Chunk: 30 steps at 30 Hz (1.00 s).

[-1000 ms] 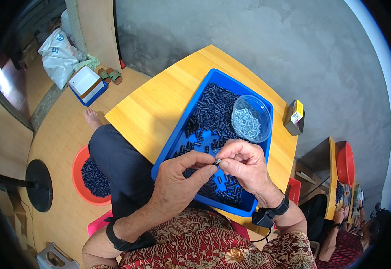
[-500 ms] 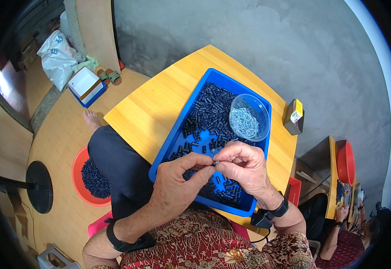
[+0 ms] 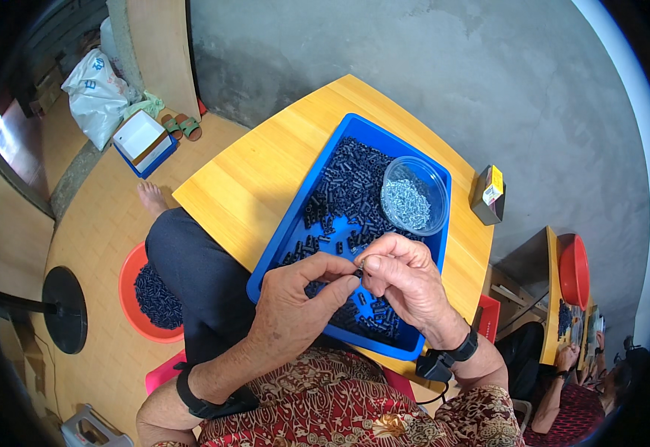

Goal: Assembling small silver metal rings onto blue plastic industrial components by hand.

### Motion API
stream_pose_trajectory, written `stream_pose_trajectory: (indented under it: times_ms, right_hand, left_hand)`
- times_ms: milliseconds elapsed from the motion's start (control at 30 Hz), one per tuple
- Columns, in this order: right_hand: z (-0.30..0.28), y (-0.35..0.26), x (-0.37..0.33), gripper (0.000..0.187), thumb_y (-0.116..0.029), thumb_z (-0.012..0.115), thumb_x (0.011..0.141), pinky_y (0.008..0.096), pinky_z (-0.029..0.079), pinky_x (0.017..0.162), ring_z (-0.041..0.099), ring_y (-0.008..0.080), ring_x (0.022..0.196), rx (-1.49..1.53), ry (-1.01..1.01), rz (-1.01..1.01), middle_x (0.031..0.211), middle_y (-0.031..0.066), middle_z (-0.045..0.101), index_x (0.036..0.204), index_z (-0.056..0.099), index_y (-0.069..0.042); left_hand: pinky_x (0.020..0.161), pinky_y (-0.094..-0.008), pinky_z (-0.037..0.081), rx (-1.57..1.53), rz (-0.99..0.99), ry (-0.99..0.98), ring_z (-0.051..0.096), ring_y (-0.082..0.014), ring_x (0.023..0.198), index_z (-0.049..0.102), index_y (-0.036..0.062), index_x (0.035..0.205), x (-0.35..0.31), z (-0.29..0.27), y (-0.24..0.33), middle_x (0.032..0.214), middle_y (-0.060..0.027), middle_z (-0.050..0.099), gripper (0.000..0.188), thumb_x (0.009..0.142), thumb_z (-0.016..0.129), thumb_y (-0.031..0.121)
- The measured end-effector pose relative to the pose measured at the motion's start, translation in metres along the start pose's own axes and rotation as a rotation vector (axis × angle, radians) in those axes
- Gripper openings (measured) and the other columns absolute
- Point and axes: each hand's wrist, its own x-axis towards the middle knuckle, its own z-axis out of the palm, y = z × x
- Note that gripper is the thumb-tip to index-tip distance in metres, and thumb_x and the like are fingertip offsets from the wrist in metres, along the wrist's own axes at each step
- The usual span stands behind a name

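Over the near part of a blue tray [image 3: 276, 249], my two hands meet fingertip to fingertip. My left hand [image 3: 295, 294] pinches a small black plastic piece, mostly covered by the fingers. Thumb and forefinger of my right hand [image 3: 407, 279] close on a tiny metal part at the end of that piece; its exact shape is too small to make out. Many loose black plastic pieces [image 3: 351, 175] lie in the tray. A clear round tub [image 3: 444, 195] of small silvery metal parts [image 3: 407, 203] stands inside it, at the right.
The tray rests on a yellow wooden table [image 3: 243, 167]. A black box [image 3: 487, 205] stands at the table's right edge. On the floor to the left are a red basin [image 3: 130, 294] of black pieces and a round black stand base [image 3: 68, 309]. Another person [image 3: 575, 402] works at far right.
My right thumb has shifted up and the right fingers have turned slightly at the small piece. My left hand keeps its place and pinch.
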Motion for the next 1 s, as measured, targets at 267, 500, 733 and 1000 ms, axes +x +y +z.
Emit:
stream_pose_trajectory:
  times_ms: [267,500,733,1000]
  right_hand:
    - [0.0018,0.0006,0.002,0.013,-0.013,0.065,0.098,0.0239,0.042,0.058,0.053,0.0091,0.063,0.272,0.029,0.158,0.075,0.0026,0.062,0.098,0.068,-0.001]
    - [0.0036,0.0035,0.0026,0.013,-0.015,0.064,0.098,0.0231,0.041,0.057,0.052,0.0086,0.062,0.345,0.048,0.207,0.074,0.002,0.062,0.098,0.068,-0.002]
    - [0.0067,0.007,-0.0014,0.009,-0.009,0.066,0.096,0.0224,0.043,0.06,0.054,0.0074,0.065,0.135,0.079,0.028,0.076,0.0018,0.063,0.099,0.068,0.0]
    - [0.0057,0.0089,-0.004,0.008,-0.007,0.067,0.096,0.0207,0.045,0.059,0.056,0.0054,0.066,-0.11,0.109,-0.09,0.08,0.0034,0.068,0.1,0.069,-0.001]
  left_hand:
    - [0.074,-0.0262,0.053,-0.001,-0.013,0.001,0.067,-0.0089,0.081,0.07,-0.0004,0.103,0.0017,0.0,-0.0021,0.086,-0.0057,0.073,0.015,0.091,0.071,0.009]
    - [0.069,-0.0244,0.053,-0.02,-0.001,0.0,0.066,-0.0078,0.077,0.07,-0.0002,0.103,0.0026,-0.0004,-0.001,0.084,-0.0049,0.073,0.013,0.092,0.07,0.007]
    - [0.069,-0.0237,0.052,-0.02,-0.044,0.013,0.065,-0.0071,0.077,0.071,-0.0007,0.102,0.0012,-0.0016,-0.0002,0.084,-0.0043,0.073,0.014,0.091,0.071,0.007]
    - [0.072,-0.025,0.051,-0.066,-0.063,0.048,0.065,-0.0079,0.08,0.072,-0.0012,0.103,0.0009,-0.0003,-0.0024,0.086,-0.0047,0.072,0.017,0.09,0.073,0.008]
